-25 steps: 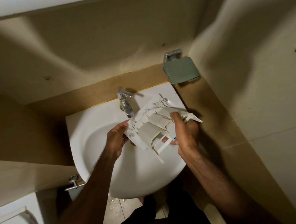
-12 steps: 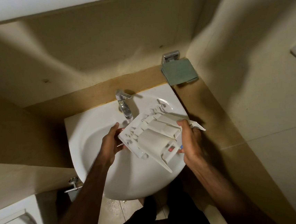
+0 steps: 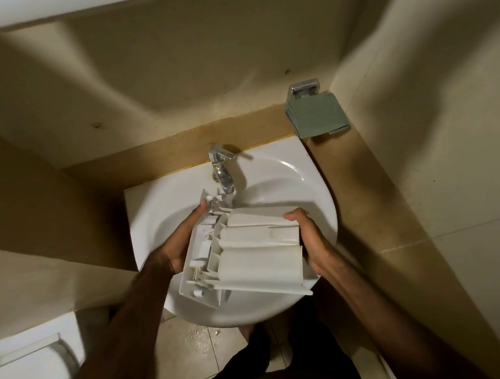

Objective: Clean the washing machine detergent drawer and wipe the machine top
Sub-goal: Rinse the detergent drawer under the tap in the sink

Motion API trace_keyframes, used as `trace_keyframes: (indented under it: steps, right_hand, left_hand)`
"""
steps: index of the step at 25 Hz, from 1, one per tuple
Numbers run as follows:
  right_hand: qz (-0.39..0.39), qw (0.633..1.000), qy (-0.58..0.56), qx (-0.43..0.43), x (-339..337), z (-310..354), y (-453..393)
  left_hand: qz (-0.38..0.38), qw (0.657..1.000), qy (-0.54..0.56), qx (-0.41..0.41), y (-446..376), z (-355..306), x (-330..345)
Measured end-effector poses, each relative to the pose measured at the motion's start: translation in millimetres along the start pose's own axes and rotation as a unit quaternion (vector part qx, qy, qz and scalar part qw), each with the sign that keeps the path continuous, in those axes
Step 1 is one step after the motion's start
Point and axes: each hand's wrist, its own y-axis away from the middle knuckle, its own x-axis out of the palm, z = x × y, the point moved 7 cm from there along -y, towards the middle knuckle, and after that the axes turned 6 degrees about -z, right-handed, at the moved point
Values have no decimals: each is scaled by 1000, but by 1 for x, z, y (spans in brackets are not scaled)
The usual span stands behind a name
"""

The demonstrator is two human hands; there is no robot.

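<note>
Both grips were closed on the drawer (image 3: 242, 251): my left hand (image 3: 177, 245) wrapped the end nearest the tap (image 3: 222, 173), thumb up along the edge, and my right hand (image 3: 310, 238) clamped the opposite end with the fingers curled over the top rim. I held the drawer just above the sink (image 3: 287, 173), its underside turned up so that three rounded compartment bottoms faced me, and its tap-side corner sat right beneath the spout. I could not tell whether water was running. I judged the drawer to be light, rigid moulded plastic, easy to carry but awkward because it was long and needed a hand at each end. Wet, and likely filmed with detergent, it would probably be slick, so I reckoned the safest holds were the straight outer walls and the flat front panel, not the smooth rounded bottoms. The small clips and ribs at the left end looked thin and liable to snap, so I would have kept pressure off them. A folded green cloth (image 3: 316, 115) sat on a wall holder beyond the sink, well apart from both hands.
</note>
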Motion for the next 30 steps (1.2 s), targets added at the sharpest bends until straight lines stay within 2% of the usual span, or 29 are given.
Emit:
trace_keyframes:
  steps: [4,6,11,14,16,19,21,23,28,30]
  right_hand:
    - [82,996,46,3,22,0,-16]
    - [97,991,88,-38,34,7,-33]
    - [30,962,187,-198,48,24,-81]
    - [-16,935,254,-247,58,26,-93]
    - [-65,890,321,-316,68,33,-92]
    - [-143,775,423,-448,87,47,-85]
    - [-160,719,475,-482,94,47,-91]
    - [-159,699,513,-471,102,39,-91]
    - [-158,680,554,-453,119,-1,-41]
    - [-121,649,569,-490,110,-23,-24]
  left_hand:
    - [-71,995,37,67,8,1,-17]
    - [-93,987,56,119,16,-3,-22]
    - [-115,970,89,193,19,7,-30]
    - [-143,960,89,223,15,14,-36]
    - [-171,956,86,224,14,18,-39]
    - [-196,951,42,235,12,17,-35]
    - [-201,947,38,249,9,16,-35]
    - [-222,940,46,254,6,16,-40]
    - [-250,928,65,268,1,19,-41]
    - [-262,920,65,283,1,19,-43]
